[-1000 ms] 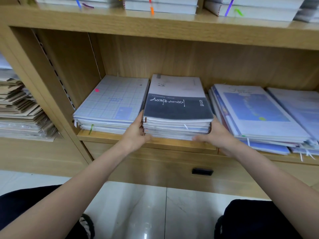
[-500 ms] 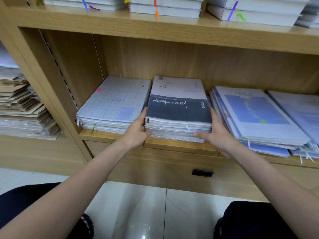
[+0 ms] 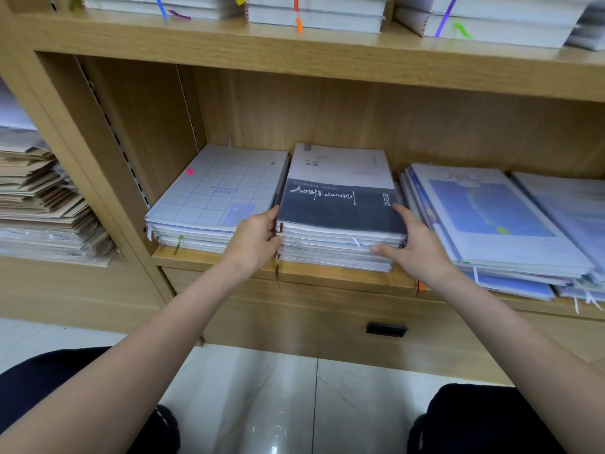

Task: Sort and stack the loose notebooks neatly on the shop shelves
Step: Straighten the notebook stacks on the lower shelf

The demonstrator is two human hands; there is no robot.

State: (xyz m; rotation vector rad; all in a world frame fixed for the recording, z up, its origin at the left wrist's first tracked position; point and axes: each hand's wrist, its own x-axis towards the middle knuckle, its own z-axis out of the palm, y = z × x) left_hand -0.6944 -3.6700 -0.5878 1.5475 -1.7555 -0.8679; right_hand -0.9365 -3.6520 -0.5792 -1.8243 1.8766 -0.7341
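Over the last second I have slid the middle stack of notebooks (image 3: 340, 221) a little deeper onto the shelf (image 3: 327, 276), so its front edges now sit further back from the lip than they did, though the lower books still jut forward of the upper ones. My left hand (image 3: 258, 240) presses against the stack's left front corner with fingers curled onto the spines, and my right hand (image 3: 412, 244) holds the right front corner, thumb along the side of the top cover and fingers laid across the page edges; both hands grip the stack between them. I judge the squaring-up is nearly done for this pile, with a last nudge needed to line up the lower books. The top cover has a dark band with white brush-style writing I cannot make out, and the characters "海岸线" in a column at its right end. The grid-pattern stack (image 3: 216, 201) just to the left carries upside-down print reading something like "Good fortune". The blue-cover stack (image 3: 491, 221) on the right shows no writing I can read.
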